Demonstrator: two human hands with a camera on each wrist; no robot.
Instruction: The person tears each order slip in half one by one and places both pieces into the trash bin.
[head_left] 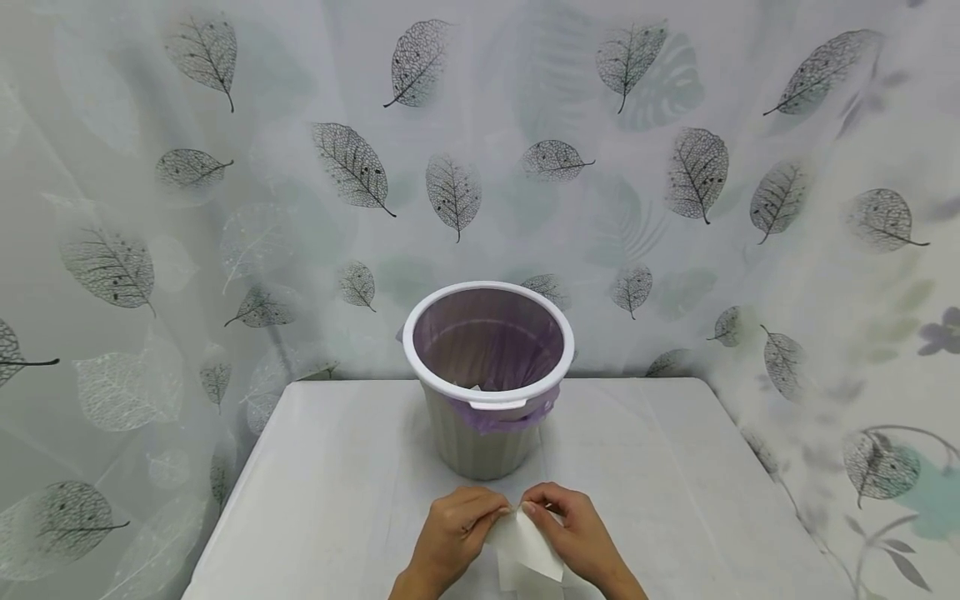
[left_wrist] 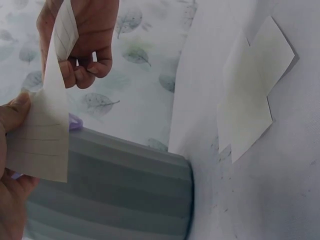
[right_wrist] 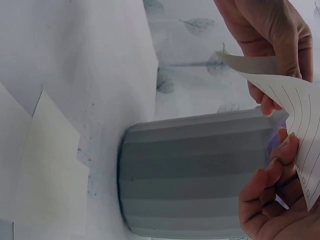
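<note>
Between my two hands is a piece of lined white paper (head_left: pixel 537 550), its printed lines showing in the left wrist view. My left hand (head_left: pixel 453 533) pinches its upper edge with thumb and fingers, and my right hand (head_left: pixel 573 529) pinches it close beside. The paper (right_wrist: pixel 305 115) bends and twists between the hands in the right wrist view; I cannot tell whether it is torn through. Below the hands, several overlapping pale paper pieces (left_wrist: pixel 255 90) lie flat on the white tabletop.
Just beyond the hands stands a grey ribbed trash bin (head_left: pixel 483 442) with a white rim (head_left: pixel 420 367) and a purple liner bag (head_left: pixel 536 358). A small white scrap (head_left: pixel 476 387) shows inside it. A leaf-patterned curtain (head_left: pixel 487 108) surrounds the white table (head_left: pixel 330 467) behind and at the sides.
</note>
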